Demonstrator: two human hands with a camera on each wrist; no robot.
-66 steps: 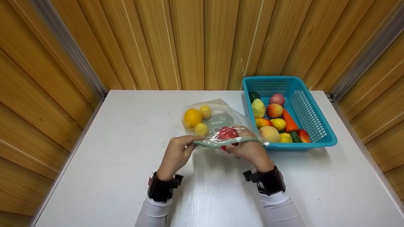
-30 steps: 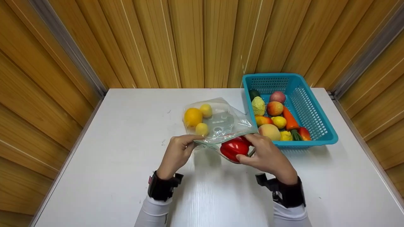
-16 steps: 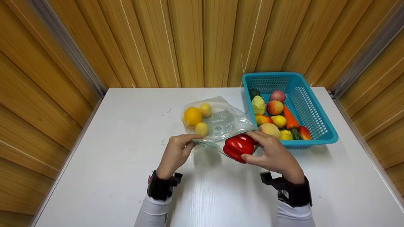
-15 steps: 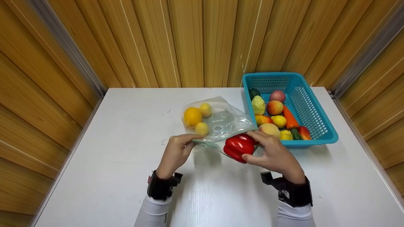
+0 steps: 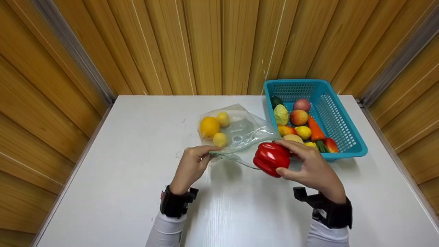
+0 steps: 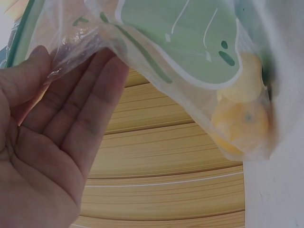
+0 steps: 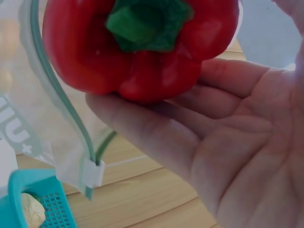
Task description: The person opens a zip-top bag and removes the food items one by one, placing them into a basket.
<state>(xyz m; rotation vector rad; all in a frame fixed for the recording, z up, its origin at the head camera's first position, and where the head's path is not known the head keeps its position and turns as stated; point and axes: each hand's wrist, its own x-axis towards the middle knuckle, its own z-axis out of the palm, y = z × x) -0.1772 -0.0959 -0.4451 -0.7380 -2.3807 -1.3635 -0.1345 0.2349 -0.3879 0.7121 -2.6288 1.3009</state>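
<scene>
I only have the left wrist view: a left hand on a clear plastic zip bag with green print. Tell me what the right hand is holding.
Observer: The right hand grips a glossy red bell pepper.
Operator: Now check what the bag holds. I make out one yellow shape beside one orange one.
Observer: The head view shows two round yellow fruits in it, so one is missing from your picture.
Operator: Give me a detail of the bag from the right wrist view.
Observer: A small white plastic slider sits at one end of the bag's mouth.
</scene>
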